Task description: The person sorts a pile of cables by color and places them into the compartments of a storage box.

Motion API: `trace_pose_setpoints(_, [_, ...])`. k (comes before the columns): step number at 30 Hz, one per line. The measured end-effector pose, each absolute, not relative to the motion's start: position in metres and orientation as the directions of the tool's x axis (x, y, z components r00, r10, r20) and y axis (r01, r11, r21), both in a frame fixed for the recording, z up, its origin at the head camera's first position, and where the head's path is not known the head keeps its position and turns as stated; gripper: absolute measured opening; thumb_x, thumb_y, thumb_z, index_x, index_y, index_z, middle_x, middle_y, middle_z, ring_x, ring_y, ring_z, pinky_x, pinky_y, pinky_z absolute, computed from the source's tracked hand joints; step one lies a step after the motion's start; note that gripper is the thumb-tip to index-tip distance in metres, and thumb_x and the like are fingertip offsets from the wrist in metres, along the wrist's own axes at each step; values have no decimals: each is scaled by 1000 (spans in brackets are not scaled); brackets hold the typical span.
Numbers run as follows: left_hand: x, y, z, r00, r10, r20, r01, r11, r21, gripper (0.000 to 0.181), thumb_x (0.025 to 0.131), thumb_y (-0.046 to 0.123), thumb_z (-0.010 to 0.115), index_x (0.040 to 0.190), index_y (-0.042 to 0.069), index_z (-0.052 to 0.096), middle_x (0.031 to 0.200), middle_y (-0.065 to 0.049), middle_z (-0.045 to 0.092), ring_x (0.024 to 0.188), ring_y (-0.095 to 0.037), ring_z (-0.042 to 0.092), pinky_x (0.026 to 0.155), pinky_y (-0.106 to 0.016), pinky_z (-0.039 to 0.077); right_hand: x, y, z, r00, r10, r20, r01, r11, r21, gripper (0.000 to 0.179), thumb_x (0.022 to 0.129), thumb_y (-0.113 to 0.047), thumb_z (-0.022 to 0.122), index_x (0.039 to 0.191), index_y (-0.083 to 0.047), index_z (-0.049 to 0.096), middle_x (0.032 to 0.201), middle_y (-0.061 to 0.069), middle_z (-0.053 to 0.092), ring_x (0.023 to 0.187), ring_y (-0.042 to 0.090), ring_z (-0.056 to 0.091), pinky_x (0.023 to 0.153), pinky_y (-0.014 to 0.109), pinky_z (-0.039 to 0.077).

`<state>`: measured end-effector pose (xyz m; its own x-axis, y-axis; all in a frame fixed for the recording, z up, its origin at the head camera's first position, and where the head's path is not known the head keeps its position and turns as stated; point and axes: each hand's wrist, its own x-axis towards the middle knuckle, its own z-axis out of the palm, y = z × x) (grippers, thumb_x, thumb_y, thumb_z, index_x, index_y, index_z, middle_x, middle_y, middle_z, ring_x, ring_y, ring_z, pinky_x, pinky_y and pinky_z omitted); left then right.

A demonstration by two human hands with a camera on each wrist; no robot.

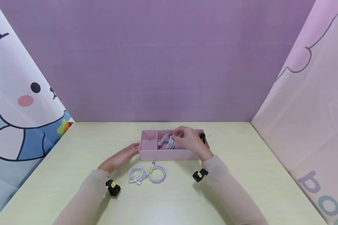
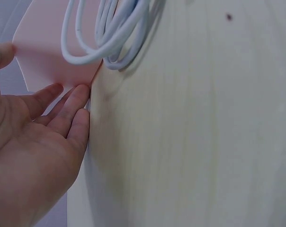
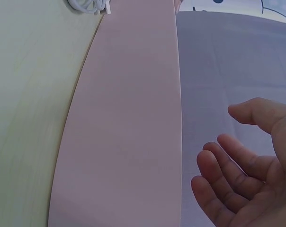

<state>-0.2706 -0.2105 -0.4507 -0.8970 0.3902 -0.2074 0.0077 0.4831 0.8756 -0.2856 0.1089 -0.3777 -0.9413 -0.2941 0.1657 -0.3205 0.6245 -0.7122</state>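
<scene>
A pink divided box [image 1: 169,155] stands on the table, and a white coiled cable [image 1: 169,144] with red ties lies in its middle compartment. My right hand [image 1: 187,137] is over the box beside that coil. In the right wrist view its thumb and loosely bent fingers [image 3: 210,165] stand apart with nothing between them. My left hand [image 1: 124,156] touches the box's left end with nearly straight fingers, the thumb at the rim in the left wrist view. In front of the box lie two more white coils, one with a white tie [image 1: 137,173] and one with a yellow tie [image 1: 157,174].
Something black [image 1: 202,137] sits at the box's right end, partly behind my right hand. The left compartment [image 1: 149,144] shows its bare floor. A purple cloth [image 1: 163,62] hangs behind the table [image 1: 101,134], with printed cloths on both sides.
</scene>
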Motion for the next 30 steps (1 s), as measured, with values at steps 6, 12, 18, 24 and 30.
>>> trace_pose_setpoints(6, [-271, -210, -450, -899, 384, -213, 3, 491, 871, 73, 103, 62, 35, 160, 18, 25, 163, -10, 25, 150, -36, 17, 117, -63, 10, -282, 109, -377, -937, -304, 170, -329, 614, -718, 28, 94, -27, 73, 115, -8, 71, 100, -3, 68, 91, 17, 62, 80, 34, 55])
trace_pose_setpoints(12, [-272, -210, -451, -899, 383, -211, 5, 492, 871, 74, 103, 62, 36, 160, 18, 25, 163, -9, 25, 150, -35, 17, 118, -63, 10, -280, 110, -377, -925, -331, 188, -360, 599, -715, 29, 94, -24, 72, 117, -5, 71, 99, -2, 69, 89, 16, 62, 78, 33, 55])
trace_pose_setpoints(18, [-272, -210, -451, -900, 381, -213, 5, 496, 868, 74, 102, 63, 35, 160, 19, 25, 164, -9, 25, 150, -35, 16, 117, -64, 10, -275, 110, -377, -908, -366, 202, -395, 595, -699, 27, 95, -21, 71, 116, -5, 72, 96, -2, 70, 86, 15, 62, 77, 34, 54])
trace_pose_setpoints(24, [-270, -211, -449, -901, 377, -214, 5, 503, 864, 72, 103, 63, 35, 160, 20, 26, 163, -7, 25, 150, -33, 16, 118, -62, 10, -269, 108, -379, -902, -385, 197, -405, 593, -696, 22, 94, -19, 72, 114, -9, 74, 94, -3, 70, 84, 14, 62, 74, 32, 54])
trace_pose_setpoints(30, [-268, -210, -447, -903, 374, -213, 8, 508, 861, 69, 104, 59, 34, 160, 19, 26, 164, -8, 25, 150, -35, 16, 117, -64, 10, -267, 105, -383, -891, -410, 195, -423, 592, -686, 20, 94, -18, 72, 113, -12, 74, 92, -4, 69, 81, 12, 62, 72, 29, 54])
